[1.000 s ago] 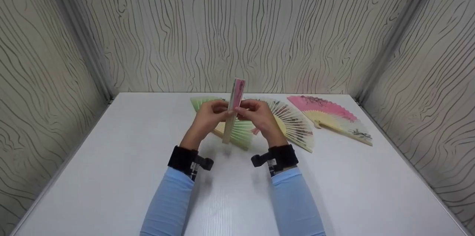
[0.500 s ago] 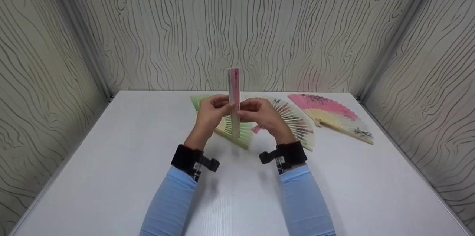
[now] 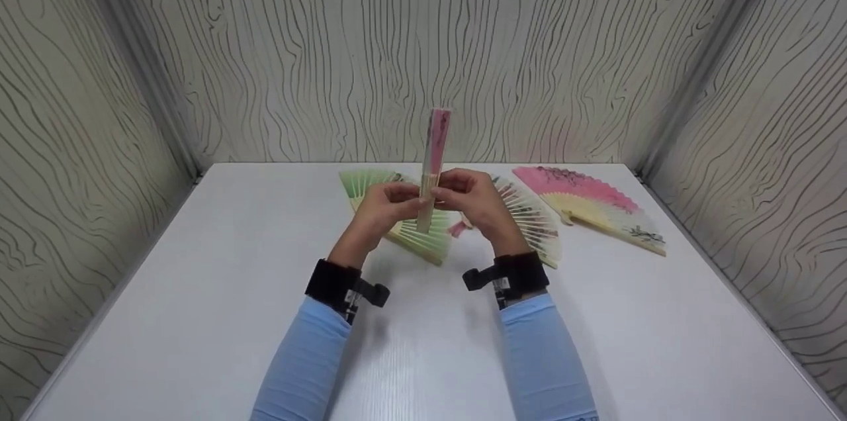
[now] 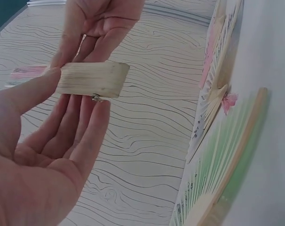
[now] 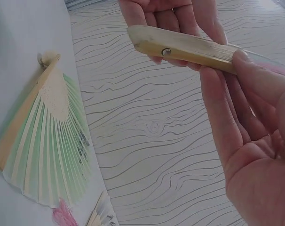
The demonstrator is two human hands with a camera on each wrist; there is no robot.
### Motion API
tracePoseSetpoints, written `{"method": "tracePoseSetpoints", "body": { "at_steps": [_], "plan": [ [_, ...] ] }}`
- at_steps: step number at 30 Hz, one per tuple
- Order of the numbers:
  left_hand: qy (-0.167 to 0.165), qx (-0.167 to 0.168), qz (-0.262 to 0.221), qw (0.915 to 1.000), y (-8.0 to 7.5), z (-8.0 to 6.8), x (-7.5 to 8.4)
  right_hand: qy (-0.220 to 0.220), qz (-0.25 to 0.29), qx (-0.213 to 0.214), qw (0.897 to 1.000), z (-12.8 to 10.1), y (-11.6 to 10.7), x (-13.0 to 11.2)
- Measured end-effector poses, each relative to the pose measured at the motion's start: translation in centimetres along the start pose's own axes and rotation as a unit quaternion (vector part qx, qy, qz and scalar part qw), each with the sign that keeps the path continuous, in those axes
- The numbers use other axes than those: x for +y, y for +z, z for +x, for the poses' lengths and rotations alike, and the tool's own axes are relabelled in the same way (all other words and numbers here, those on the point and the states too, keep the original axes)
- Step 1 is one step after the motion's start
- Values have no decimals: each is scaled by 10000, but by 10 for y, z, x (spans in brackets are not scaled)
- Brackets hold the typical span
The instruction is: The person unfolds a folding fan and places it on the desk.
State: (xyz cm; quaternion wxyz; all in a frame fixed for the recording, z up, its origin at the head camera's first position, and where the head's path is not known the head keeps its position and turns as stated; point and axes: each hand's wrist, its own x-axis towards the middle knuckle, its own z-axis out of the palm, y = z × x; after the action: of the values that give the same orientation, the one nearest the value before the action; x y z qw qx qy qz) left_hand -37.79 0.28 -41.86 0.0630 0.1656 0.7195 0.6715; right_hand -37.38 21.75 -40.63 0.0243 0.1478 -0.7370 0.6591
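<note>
Holding a closed pink folding fan upright above the white table, both hands meet at its bamboo handle end, with the pink paper top rising against the patterned back wall. The left hand pinches the lower sticks between thumb and nearly straight fingers; in the left wrist view the thumb lies on one flat side of the bamboo guard and the fingers back the other side, just at the metal rivet. The right hand grips the same end from the opposite side, thumb pressed on the guard and fingers lightly curled behind it, as the right wrist view shows. The fan stands clear of the table, just in front of three spread fans lying flat: a green fan right beneath the hands, a white fan with dark ribs beside it, partly hidden by the right hand, and a pink and cream fan further right. Light blue sleeves and black wrist straps cover the forearms
</note>
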Motion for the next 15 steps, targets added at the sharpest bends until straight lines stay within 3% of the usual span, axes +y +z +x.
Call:
{"method": "tracePoseSetpoints", "body": {
  "at_steps": [7,15],
  "plan": [
    [121,266,247,9993,4,1,-3,16,-20,-89,10000,1,1,3],
    [-147,174,40,9997,8,2,-5,82,116,-339,9993,0,-4,9]
  ]
}}
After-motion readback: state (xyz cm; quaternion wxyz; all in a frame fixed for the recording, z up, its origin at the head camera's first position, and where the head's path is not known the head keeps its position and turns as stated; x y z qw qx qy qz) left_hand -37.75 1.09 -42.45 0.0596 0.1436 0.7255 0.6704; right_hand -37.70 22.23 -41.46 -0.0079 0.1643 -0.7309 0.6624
